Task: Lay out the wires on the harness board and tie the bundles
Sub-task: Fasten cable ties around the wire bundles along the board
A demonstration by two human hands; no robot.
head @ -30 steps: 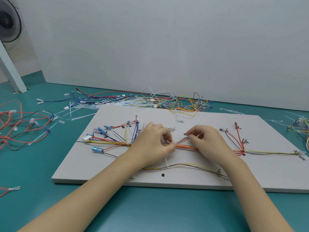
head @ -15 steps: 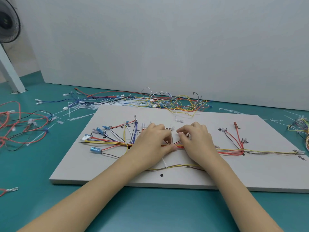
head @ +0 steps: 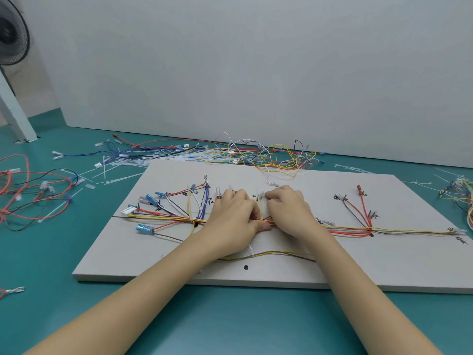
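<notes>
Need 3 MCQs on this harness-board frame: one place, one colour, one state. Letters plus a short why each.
1. Where does the spare wire pile lie?
A. beyond the board's far edge
B. on the board's near edge
C. under the fan

2. What colour is the table?
A. grey
B. teal
C. brown

3. What are the hands doing?
A. resting off the board
B. both working the bundle mid-board
C. one lifts the board

Key: 1 A, the pile sits between board and wall. 2 B, the bare surface is teal. 3 B, left hand and right hand meet on the bundle.
</notes>
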